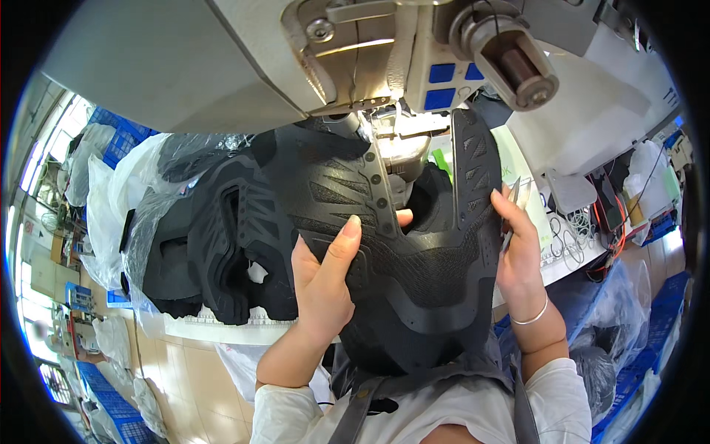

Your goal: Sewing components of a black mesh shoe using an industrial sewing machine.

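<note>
the person holds a black shoe upper (414,259) flat-spread under the head of a grey sewing machine (244,59), near the middle of the scene. the left hand (322,285) is clamped on the upper's left part, index finger stretched up over the top face, thumb tip showing through the opening. the right hand (518,251) grips the upper's right edge, fingers closed on it, and also pinches a small pair of snips (512,214). a stack of black uppers (214,244) lies to the left, partly in clear plastic.
</note>
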`<action>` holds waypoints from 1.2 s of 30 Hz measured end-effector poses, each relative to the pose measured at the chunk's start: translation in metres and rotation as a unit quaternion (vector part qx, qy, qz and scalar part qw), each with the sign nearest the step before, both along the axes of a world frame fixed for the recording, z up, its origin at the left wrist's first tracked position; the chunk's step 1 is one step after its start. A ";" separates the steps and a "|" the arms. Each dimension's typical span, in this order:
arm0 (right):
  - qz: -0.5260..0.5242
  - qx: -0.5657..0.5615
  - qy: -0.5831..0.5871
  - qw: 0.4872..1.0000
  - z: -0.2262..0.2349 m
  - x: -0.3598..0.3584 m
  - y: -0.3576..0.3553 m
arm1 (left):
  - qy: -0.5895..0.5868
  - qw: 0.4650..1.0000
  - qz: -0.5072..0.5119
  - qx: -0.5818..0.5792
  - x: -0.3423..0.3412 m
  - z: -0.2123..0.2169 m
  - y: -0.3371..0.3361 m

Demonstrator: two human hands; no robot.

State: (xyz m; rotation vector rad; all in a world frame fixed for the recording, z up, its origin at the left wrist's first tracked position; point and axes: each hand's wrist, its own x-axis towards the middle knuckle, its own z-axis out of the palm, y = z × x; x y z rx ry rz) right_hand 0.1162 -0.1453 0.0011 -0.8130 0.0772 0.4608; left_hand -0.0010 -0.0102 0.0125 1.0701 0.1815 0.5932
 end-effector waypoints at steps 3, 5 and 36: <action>0.155 0.050 -0.057 0.985 -0.024 0.003 -0.022 | 0.001 1.000 0.004 0.005 0.000 0.002 -0.003; 0.130 -0.019 -0.078 0.988 -0.028 -0.001 -0.027 | -0.006 1.000 -0.008 0.020 0.000 0.000 -0.002; 0.070 -0.029 -0.263 0.962 -0.016 0.007 -0.004 | 0.025 0.976 0.132 0.169 0.019 -0.005 0.018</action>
